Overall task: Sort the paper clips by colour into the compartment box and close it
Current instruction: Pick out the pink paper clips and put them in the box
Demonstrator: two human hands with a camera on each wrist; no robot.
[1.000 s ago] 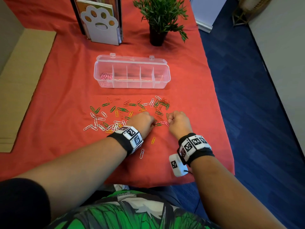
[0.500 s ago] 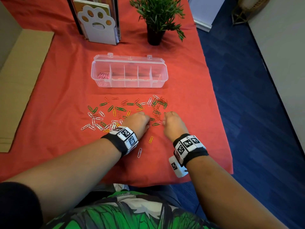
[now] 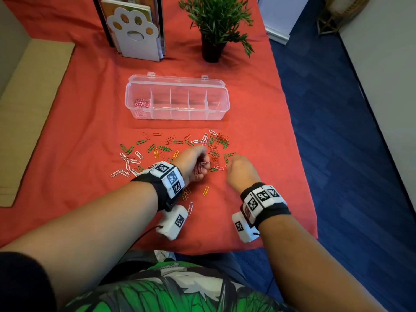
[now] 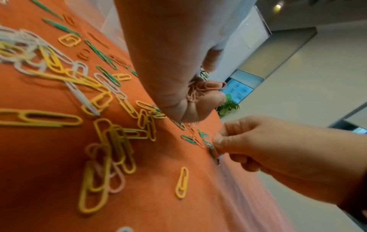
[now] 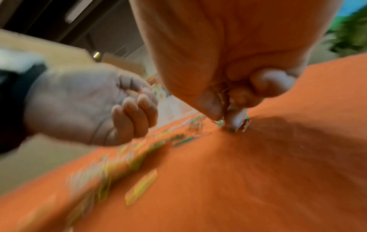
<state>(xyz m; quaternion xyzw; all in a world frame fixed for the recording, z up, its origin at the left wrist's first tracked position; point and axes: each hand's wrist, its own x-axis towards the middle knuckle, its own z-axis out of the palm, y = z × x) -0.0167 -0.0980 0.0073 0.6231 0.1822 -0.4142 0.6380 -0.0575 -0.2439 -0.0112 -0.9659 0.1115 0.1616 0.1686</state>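
The clear compartment box (image 3: 180, 115) stands open in the middle of the red cloth, with pink clips (image 3: 142, 103) in its leftmost compartment. Loose paper clips (image 3: 167, 147) in green, white, yellow, red and pink lie scattered in front of it. My left hand (image 3: 193, 162) hovers just above them, fingers curled round a bunch of pink clips (image 4: 200, 90). To its right, my right hand (image 3: 239, 170) reaches down to the cloth, thumb and forefinger (image 5: 224, 113) pinching a clip among green ones (image 4: 187, 138). That clip's colour is blurred.
A potted plant (image 3: 213, 25) and a paw-print book holder (image 3: 135, 30) stand behind the box. A yellow clip (image 3: 205, 190) and a white clip (image 3: 190, 208) lie nearer me. The table's right edge (image 3: 299, 154) drops to blue floor close to my right hand.
My left hand has lifted off the cloth and rolled, so the pink clips in its fingers now show. My right hand has stayed by the green clips.
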